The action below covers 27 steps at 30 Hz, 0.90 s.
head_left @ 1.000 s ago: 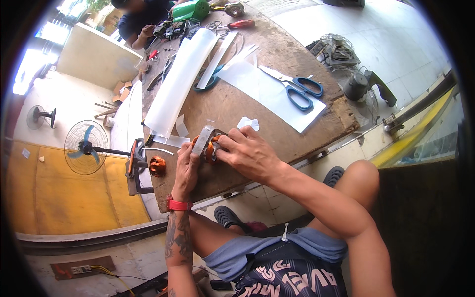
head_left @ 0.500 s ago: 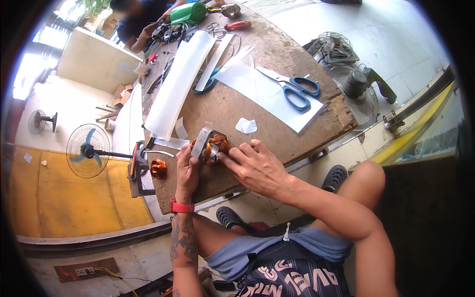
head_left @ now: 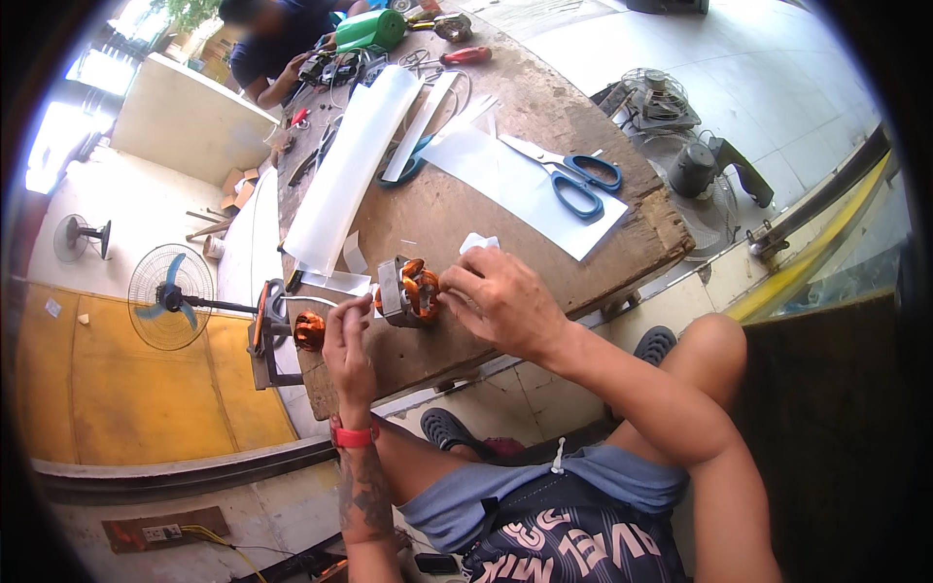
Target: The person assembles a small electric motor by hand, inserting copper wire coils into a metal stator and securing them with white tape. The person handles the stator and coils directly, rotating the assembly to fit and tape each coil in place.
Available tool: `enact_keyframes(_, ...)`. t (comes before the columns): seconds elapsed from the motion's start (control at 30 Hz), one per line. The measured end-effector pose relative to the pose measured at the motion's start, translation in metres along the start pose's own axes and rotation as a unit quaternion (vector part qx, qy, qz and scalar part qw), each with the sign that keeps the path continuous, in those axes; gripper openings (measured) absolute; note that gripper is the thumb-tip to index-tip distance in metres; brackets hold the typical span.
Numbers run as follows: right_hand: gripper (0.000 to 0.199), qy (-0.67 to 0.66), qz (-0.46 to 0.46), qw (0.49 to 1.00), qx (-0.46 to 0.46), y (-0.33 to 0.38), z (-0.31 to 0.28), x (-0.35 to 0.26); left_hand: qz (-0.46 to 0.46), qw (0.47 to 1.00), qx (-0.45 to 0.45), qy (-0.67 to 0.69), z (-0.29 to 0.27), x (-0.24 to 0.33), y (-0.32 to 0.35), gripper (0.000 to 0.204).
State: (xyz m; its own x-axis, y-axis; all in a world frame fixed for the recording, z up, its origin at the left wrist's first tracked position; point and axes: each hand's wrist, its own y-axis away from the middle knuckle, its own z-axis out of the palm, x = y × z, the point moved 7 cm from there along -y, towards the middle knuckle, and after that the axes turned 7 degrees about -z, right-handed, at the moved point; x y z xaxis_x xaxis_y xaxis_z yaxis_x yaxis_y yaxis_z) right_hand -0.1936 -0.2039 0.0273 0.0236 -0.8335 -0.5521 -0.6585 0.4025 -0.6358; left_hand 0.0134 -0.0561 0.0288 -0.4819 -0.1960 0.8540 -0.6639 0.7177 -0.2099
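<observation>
A motor stator [head_left: 397, 294], a stacked grey metal core with orange copper windings, rests near the table's front edge between my hands. My left hand [head_left: 348, 348] is at its left side, fingers loosely bent and slightly apart, the fingertips close to the core. My right hand [head_left: 510, 303] has its fingers curled, with the fingertips at the windings on the right end. The palm side of that hand is hidden. A small cut piece of white sheet [head_left: 478, 241] lies just behind my right hand. Left of my left hand sits a separate copper coil [head_left: 309, 331].
A roll of translucent sheet [head_left: 352, 170] and a white sheet [head_left: 476, 165] lie on the wooden table [head_left: 544, 107]. Blue-handled scissors [head_left: 573, 180] rest on the sheet. A red-handled screwdriver [head_left: 466, 55] is farther back. Another person [head_left: 267, 53] handles parts at the far left; a fan [head_left: 170, 296] stands left.
The stator has turned, so its grey core side now faces left and its windings face right. My left hand has moved off it to the left; my right hand has shifted slightly right.
</observation>
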Motion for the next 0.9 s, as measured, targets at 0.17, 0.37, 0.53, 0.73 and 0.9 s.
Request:
enact_keyframes(0.17,0.024,0.006,-0.053,0.998,0.032,-0.022,0.014,0.000,0.028,0.996,-0.081,0.026,0.019,-0.005,-0.025,0.032)
enact_keyframes(0.37,0.027,0.093,-0.111,0.989,-0.013,-0.021,0.038,0.001,0.084,0.992,-0.076,-0.057,0.026,-0.009,-0.027,0.043)
enact_keyframes(0.53,0.019,0.105,-0.100,0.989,-0.014,-0.029,0.038,0.000,0.171,0.970,-0.014,-0.171,0.030,0.007,-0.024,0.043)
enact_keyframes(0.73,0.016,-0.023,-0.025,0.998,-0.052,-0.026,0.031,-0.006,0.117,0.977,-0.084,-0.160,0.023,0.015,-0.009,0.041)
enact_keyframes(0.9,0.015,-0.003,-0.057,0.995,-0.081,-0.021,0.034,-0.011,0.205,0.963,-0.034,-0.170,0.025,0.023,0.008,0.046)
